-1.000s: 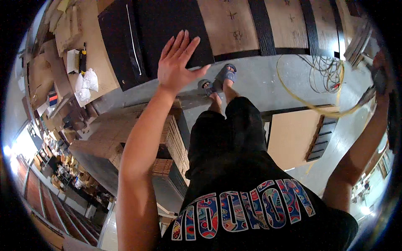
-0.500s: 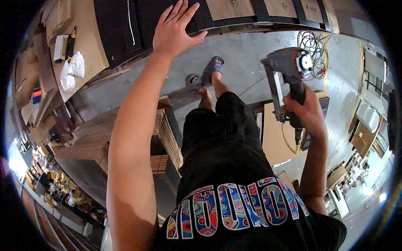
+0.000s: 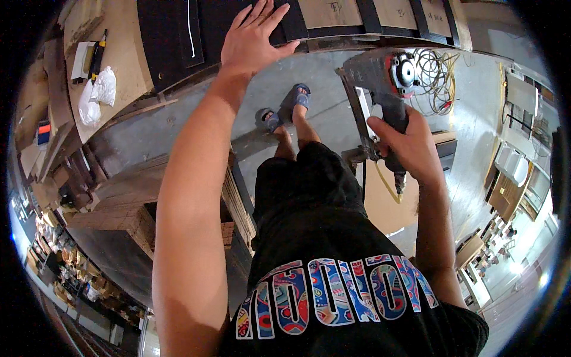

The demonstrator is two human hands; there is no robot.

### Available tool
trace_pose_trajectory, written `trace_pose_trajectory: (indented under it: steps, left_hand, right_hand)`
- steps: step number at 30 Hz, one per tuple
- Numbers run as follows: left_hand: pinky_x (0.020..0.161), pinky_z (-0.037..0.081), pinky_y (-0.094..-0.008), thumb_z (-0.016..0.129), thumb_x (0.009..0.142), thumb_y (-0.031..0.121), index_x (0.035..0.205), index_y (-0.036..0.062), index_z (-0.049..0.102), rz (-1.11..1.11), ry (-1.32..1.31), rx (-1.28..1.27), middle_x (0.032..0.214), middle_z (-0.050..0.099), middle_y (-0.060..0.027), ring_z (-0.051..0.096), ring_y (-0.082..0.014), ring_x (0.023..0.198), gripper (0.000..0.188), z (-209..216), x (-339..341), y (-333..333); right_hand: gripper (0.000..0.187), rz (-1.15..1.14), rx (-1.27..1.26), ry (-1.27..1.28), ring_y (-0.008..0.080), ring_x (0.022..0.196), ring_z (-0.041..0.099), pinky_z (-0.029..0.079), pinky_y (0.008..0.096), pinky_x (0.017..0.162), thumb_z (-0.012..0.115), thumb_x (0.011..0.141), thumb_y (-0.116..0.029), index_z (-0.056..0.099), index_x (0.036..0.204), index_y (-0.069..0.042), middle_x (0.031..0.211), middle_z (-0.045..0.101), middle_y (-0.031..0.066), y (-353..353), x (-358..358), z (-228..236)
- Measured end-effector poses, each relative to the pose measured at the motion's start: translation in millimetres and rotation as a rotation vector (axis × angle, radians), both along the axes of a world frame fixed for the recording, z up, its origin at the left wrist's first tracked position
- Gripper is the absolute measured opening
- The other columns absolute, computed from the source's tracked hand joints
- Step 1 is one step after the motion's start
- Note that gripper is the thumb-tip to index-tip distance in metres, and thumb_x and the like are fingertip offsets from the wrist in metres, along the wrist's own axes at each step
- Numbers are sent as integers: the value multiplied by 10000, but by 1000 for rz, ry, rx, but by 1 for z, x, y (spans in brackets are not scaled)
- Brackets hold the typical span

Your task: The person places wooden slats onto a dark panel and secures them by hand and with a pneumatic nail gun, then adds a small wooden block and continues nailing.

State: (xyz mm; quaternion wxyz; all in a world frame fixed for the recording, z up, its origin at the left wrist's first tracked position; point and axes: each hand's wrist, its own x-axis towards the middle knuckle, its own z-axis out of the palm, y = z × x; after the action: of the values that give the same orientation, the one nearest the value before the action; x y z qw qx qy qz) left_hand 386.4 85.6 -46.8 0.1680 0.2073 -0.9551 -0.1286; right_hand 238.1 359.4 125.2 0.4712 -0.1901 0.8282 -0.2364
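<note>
My right hand (image 3: 410,146) is wrapped round the handle of a dark pneumatic nail gun (image 3: 375,77), held in the air to the right of my legs. A yellowish air hose (image 3: 389,187) runs from the foot of its grip. My left hand (image 3: 254,38) lies spread on the near edge of a black-covered panel (image 3: 214,35), thumb out to the right and nothing gripped. Right of that hand, black strips (image 3: 370,18) cross light wood panels (image 3: 333,13). The gun's nose is apart from the panels.
On the left end of the bench (image 3: 128,77) lie white plastic bags (image 3: 102,89) and a yellow-black utility knife (image 3: 98,56). Coiled hose (image 3: 437,77) is on the floor at right. Stacked boards (image 3: 113,202) stand left of my legs, and a brown sheet (image 3: 386,208) at right.
My right hand has brought the nail gun leftward and slightly up, closer to the panels. The left hand stays spread on the black panel, with a slight shift in view.
</note>
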Motion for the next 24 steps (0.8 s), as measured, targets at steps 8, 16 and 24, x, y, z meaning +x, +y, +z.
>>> trace_pose_trajectory:
  steps: [8,16,24]
  left_hand:
    - [1282,278,-437,715,889,611,1574,182,487,25,15,-34,1602,499,-151,425,-279,1518,839,-15,0,3]
    - [1304,225,-405,657,903,688,1619,260,422,69,-31,-9,1661,433,-97,350,-233,1564,867,-26,-1,4]
    - [1304,225,-412,652,906,693,1606,251,440,52,1,7,1654,441,-110,349,-233,1565,854,-26,0,3]
  right_hand:
    - [325,35,-147,10,104,582,612,480,302,550,742,965,-300,676,956,18,666,643,32,-48,-10,-13]
    - [280,89,-160,8,119,562,604,473,308,562,728,958,-285,690,917,-10,653,637,23,-75,-13,-21]
    - [281,101,-126,16,122,573,605,486,312,576,725,959,-286,689,951,-7,659,631,27,-85,-11,-22]
